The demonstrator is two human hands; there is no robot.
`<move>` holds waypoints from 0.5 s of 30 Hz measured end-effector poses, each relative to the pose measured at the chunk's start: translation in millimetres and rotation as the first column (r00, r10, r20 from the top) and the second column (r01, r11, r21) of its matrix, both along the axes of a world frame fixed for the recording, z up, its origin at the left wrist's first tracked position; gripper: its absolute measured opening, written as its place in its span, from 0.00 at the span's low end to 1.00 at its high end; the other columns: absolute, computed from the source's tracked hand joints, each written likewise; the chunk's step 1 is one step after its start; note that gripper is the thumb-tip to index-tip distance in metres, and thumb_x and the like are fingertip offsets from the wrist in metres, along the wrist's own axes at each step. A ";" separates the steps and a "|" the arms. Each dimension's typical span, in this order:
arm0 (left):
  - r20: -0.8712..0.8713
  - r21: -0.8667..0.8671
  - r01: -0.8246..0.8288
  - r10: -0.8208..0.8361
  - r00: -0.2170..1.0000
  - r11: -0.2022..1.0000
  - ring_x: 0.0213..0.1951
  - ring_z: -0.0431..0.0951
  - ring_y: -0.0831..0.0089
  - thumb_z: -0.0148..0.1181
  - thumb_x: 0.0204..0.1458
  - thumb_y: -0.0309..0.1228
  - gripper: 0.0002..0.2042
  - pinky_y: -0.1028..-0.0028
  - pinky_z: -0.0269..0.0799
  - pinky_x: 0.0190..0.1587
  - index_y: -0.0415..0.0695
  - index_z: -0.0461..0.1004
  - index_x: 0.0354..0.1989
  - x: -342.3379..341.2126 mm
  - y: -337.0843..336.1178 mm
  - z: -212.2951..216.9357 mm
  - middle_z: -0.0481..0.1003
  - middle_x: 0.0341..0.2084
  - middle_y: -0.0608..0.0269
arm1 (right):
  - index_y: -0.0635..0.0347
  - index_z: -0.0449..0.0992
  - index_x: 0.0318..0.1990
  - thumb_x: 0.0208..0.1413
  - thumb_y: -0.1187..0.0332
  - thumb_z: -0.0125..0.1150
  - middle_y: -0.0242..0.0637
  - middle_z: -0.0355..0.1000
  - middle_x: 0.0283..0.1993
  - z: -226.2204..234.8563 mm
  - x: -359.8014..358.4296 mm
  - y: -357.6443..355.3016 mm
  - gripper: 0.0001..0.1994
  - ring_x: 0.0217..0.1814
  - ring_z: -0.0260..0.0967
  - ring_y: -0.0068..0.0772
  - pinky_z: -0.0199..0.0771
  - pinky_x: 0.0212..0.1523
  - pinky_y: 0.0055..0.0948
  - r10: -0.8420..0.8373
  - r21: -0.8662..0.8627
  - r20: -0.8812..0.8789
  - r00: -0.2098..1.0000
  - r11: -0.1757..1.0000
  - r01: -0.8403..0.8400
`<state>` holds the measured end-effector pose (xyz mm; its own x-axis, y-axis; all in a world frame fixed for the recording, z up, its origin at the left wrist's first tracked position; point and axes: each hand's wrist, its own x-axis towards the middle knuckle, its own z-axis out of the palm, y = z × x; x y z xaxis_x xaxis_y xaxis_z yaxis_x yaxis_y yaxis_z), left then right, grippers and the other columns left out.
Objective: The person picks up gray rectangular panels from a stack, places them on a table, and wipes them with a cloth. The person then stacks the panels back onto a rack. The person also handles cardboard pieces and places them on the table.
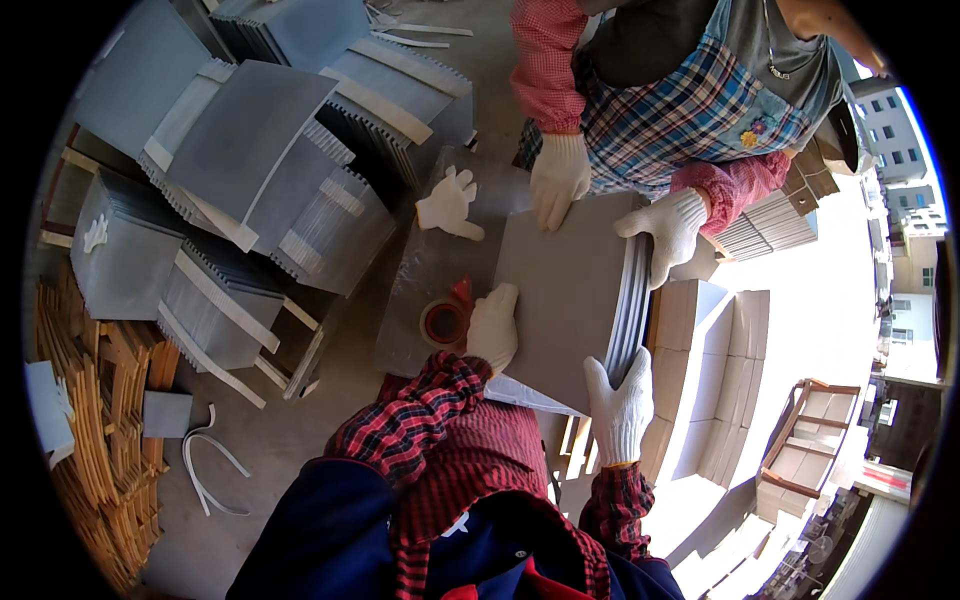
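Note:
A stack of grey, flat square panels (pixel 565 285) lies on a plastic-covered work surface (pixel 410 290). My left hand (pixel 492 328), in a white knit glove, lies flat along the stack's left edge, fingers together. At the near right corner, my right hand (pixel 622 410), gloved too, rests with thumb and straight fingers apart against the layered edge. Opposite me, a co-worker's gloved hand (pixel 560 182) presses on the far edge. The co-worker's other hand (pixel 668 235) spreads over the far right corner. A roll of red tape (pixel 443 322) sits beside my left hand, and a loose white glove (pixel 452 204) lies beyond it.
Strapped bundles of grey panels (pixel 250 150) stand at the left. Below them are stacked wooden strips (pixel 100 430) and a white strap (pixel 208 465) on the floor. Cardboard-coloured stacks (pixel 715 390) and a wooden frame (pixel 810 437) stand at the right in sunlight.

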<state>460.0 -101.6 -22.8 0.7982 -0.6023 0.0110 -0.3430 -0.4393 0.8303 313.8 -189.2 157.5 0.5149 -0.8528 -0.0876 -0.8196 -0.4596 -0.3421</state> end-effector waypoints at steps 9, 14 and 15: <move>0.567 -0.468 0.590 -0.289 0.771 0.658 0.63 0.71 0.53 0.60 0.56 0.23 0.19 0.56 0.62 0.68 0.42 0.75 0.58 66.2 21.7 161.0 0.75 0.56 0.54 | 0.69 0.69 0.58 0.54 0.46 0.68 0.49 0.74 0.42 -4.4 39.6 85.7 0.36 0.43 0.74 0.53 0.73 0.42 0.46 0.073 -0.320 0.242 0.968 0.947 0.009; 0.743 0.135 0.905 -0.646 0.176 0.403 0.53 0.74 0.63 0.57 0.59 0.36 0.10 0.59 0.63 0.63 0.48 0.79 0.44 85.6 -10.5 188.5 0.78 0.44 0.65 | 0.64 0.72 0.58 0.64 0.53 0.58 0.50 0.75 0.45 -15.8 39.6 92.2 0.24 0.46 0.74 0.53 0.72 0.49 0.45 0.005 -0.130 0.444 0.896 0.990 0.058; 0.709 0.393 0.826 -0.705 0.007 0.403 0.48 0.73 0.65 0.55 0.57 0.40 0.10 0.60 0.62 0.61 0.50 0.79 0.35 84.5 -16.3 189.0 0.77 0.35 0.69 | 0.65 0.73 0.58 0.66 0.54 0.56 0.49 0.76 0.48 -24.7 27.1 88.5 0.24 0.49 0.74 0.49 0.72 0.51 0.43 -0.049 0.001 0.580 0.813 0.998 0.059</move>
<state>544.6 -117.9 166.2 -0.4986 -0.7991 0.3359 -0.8328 0.5491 0.0701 341.0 -100.6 132.8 0.4185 -0.8795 0.2267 -0.4952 -0.4302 -0.7548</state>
